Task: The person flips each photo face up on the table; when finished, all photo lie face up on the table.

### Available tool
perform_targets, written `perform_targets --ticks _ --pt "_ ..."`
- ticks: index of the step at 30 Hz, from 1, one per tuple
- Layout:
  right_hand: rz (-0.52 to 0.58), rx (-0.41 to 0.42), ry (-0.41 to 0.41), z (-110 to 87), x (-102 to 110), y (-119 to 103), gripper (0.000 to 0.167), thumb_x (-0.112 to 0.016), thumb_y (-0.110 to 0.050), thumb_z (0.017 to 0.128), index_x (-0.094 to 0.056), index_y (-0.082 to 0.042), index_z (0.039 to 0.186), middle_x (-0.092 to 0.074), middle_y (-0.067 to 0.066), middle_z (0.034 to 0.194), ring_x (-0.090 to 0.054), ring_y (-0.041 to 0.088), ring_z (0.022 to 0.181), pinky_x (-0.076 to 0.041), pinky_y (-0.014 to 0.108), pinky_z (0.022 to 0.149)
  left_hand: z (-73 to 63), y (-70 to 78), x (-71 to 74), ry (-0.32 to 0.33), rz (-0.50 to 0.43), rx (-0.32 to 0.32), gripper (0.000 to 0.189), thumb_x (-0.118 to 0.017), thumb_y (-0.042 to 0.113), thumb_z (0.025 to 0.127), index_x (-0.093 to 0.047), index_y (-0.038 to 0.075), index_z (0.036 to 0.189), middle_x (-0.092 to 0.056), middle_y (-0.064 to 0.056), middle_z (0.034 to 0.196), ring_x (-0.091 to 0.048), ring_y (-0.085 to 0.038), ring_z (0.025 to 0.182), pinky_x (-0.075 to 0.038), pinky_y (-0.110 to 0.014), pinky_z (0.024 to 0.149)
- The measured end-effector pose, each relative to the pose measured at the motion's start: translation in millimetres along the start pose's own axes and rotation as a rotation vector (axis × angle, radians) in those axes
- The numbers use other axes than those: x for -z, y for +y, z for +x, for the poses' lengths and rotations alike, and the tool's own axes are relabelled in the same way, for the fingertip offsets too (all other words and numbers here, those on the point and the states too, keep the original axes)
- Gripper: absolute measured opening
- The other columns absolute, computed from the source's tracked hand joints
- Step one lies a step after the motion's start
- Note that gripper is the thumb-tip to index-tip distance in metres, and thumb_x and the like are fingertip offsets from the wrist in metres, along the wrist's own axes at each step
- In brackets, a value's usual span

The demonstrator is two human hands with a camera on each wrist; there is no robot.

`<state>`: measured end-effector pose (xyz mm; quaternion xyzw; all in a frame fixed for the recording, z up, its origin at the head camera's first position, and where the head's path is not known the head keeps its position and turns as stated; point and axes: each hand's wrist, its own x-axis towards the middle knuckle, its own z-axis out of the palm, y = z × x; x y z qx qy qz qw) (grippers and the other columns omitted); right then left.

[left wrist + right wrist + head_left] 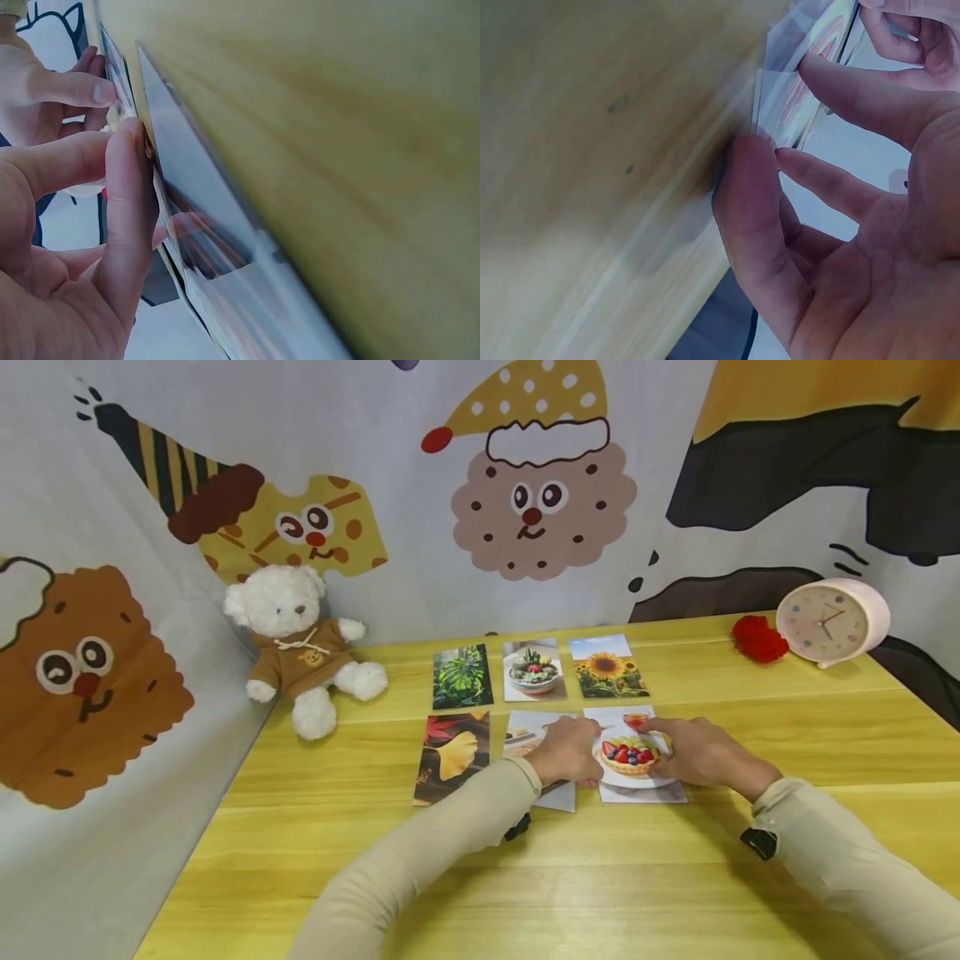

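Observation:
A fruit tart card (630,792) lies on the table between both hands, in the front row's right place. My left hand (572,748) is at its left edge and covers part of the dessert card (551,800). In the left wrist view, its thumb and a fingertip come close together there; whether they pinch the card is unclear. On the right side, my right hand (701,750) touches the tart card with its fingers spread along the edge. In the right wrist view, the fingertips (751,154) reach the card's edge.
An autumn leaf card (452,756) lies front left. Behind are a green leaf card (461,677), a succulent card (533,670) and a sunflower card (608,667). A white teddy bear (303,652) sits back left; red yarn (759,638) and a clock (828,622) are back right.

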<state>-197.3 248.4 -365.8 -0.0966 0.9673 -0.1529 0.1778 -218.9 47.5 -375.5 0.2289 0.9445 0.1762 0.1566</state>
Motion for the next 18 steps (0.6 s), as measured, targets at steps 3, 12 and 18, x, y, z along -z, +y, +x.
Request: perform_targets --ticks 3,12,18 --pt "-0.008 0.01 0.0 -0.3 -0.5 0.3 0.074 -0.078 -0.031 0.086 -0.046 -0.005 0.149 -0.064 0.011 0.093 -0.047 0.019 0.069 -0.034 0.028 0.057 -0.7 -1.1 0.5 -0.002 0.023 -0.012 0.062 -0.078 0.011 0.081 -0.059 0.01 0.14 -0.076 0.006 0.071 -0.069 -0.006 0.06 -0.055 -0.025 0.098" --pt "-0.103 0.03 0.011 -4.6 2.2 -4.1 0.071 -0.069 -0.039 0.093 -0.043 -0.01 0.152 -0.053 0.003 0.072 -0.045 0.016 0.062 -0.033 0.028 0.054 -11.0 -22.2 21.6 0.014 -0.249 -0.043 0.042 -0.071 0.021 0.093 -0.063 0.01 0.133 -0.075 -0.001 0.077 -0.07 -0.011 0.065 -0.057 -0.028 0.088" --pt "-0.155 0.057 0.085 -3.4 5.5 -12.6 0.063 -0.064 -0.038 0.097 -0.048 -0.004 0.147 -0.061 0.009 0.076 -0.053 0.02 0.064 -0.044 0.033 0.056 -27.6 -60.6 46.6 0.132 -0.299 -0.058 0.035 -0.064 0.02 0.095 -0.067 0.009 0.127 -0.075 -0.007 0.102 -0.068 -0.014 0.08 -0.053 -0.024 0.069"
